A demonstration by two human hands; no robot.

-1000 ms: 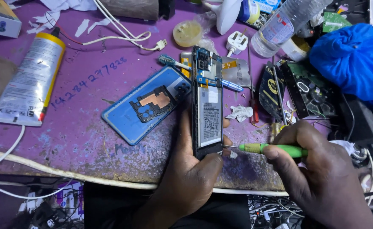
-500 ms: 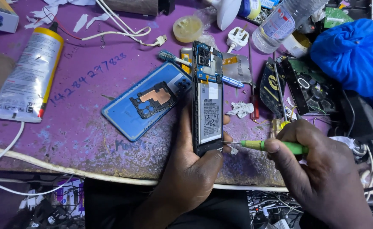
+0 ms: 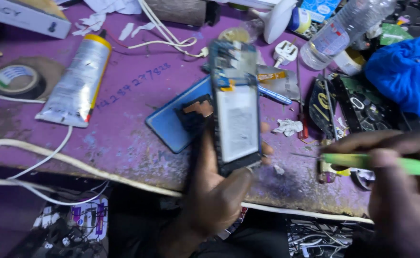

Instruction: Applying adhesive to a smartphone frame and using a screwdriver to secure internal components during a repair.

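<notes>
Purple and scuffed, the workbench (image 3: 124,138) fills the frame, strewn with a glue tube (image 3: 76,81) at upper left. Centre frame, the left hand (image 3: 219,196) clamps its fingers around an opened phone (image 3: 236,110), now lifted higher and tilted since a moment ago. At right, the right hand (image 3: 401,191) pinches a green screwdriver (image 3: 377,162), its tip drawn away from the phone's lower edge, so the prying contact is broken.

Left hand (image 3: 219,191), right hand (image 3: 401,191): closed grips.

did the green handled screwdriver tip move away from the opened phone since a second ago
Yes. The green-handled screwdriver has drawn rightward from the opened phone, its tip now apart from the phone's lower corner.
</notes>
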